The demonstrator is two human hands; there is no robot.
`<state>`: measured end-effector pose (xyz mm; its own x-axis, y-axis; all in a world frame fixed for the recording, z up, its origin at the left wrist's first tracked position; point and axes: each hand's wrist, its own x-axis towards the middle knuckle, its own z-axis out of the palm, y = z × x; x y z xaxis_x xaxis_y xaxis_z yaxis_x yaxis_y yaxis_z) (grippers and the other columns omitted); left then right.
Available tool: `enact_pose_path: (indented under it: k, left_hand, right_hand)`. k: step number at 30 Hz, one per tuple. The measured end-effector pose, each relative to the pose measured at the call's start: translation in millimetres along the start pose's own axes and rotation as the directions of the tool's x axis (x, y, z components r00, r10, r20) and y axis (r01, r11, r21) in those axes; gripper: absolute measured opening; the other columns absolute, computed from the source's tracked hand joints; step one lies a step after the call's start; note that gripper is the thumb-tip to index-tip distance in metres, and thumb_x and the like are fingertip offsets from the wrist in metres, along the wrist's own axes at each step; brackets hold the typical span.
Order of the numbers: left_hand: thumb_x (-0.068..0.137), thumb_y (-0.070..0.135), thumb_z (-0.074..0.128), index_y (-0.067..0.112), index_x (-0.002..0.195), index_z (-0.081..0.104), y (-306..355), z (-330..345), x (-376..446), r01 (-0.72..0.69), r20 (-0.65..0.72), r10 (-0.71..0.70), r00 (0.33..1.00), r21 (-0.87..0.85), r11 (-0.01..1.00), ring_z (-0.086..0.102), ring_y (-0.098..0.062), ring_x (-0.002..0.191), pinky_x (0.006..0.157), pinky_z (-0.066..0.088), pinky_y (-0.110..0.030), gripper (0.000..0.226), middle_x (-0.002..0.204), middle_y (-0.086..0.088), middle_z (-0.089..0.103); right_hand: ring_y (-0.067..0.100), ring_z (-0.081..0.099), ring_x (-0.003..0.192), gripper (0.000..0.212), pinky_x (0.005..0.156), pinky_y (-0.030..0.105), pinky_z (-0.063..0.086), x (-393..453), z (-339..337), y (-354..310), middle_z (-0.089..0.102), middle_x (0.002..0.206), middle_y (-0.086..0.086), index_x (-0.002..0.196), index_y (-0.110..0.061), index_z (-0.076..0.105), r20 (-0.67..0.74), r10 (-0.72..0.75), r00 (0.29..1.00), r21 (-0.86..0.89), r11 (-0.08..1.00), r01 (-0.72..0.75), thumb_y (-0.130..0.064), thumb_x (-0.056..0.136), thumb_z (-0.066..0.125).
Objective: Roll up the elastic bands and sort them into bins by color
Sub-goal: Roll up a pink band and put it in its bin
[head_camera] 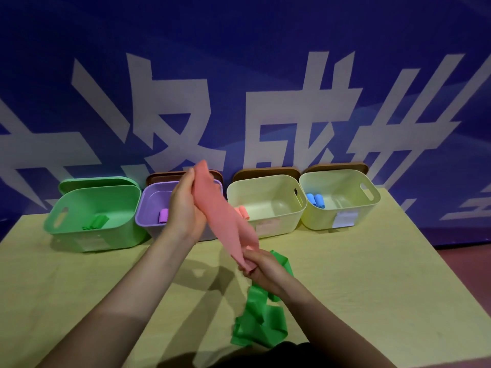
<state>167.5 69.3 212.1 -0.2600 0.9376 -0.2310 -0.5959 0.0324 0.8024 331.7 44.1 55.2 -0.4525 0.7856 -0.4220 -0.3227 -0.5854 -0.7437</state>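
So both hands are on the pink elastic band [225,219] right now, holding it up off the tabletop [372,261] in a diagonal stretch. The left hand [186,208] grips the far upper end with fingers curled round it, the right hand [259,266] pinches the near lower end, where it looks bunched up, maybe the start of a roll.

Stuff that could go sideways, imo:

- The band is slack and wide in the middle. If the roll starts from that crumpled end it'll probably come out lopsided and spring open once dropped.
- It's stretchy, so if one hand loses its grip under tension it could snap back and flop onto the bins or the tabletop.
- The green elastic band [261,314] lies in a loose heap right under the right wrist, near edge of the tabletop. Easy to snag or drag it off the edge with the forearm.
- Sorting mix-up: the pink roll [244,212] already sits in the cream bin [265,203] third from left, not in the purple bin [154,208] (that has a purple roll [163,215]). The left hand is hovering right in front of the purple one, so a lazy drop could land wrong.

The green bin [95,213] on the far left holds green rolls [95,222], and the rightmost bin [340,197] holds blue rolls [315,201].
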Motion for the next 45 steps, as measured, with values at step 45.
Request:
enact_pose_path:
  k: [45]
  left_hand:
    - [0.102,0.025,0.041,0.012,0.129,0.051,7.6,-72.8,26.6,-0.109,-0.191,0.084,0.978,-0.124,0.986,0.062,-0.016,0.108,0.09,0.051,-0.031,0.032,0.106,-0.002,0.07]
  right_hand:
    - [0.01,0.056,0.069,0.014,0.062,0.019,0.043,-12.2,-31.4,-29.9,0.069,0.088,0.002,0.103,-0.01,0.062,-0.351,-0.106,0.93,0.368,0.898,0.241,-0.015,0.097,0.05]
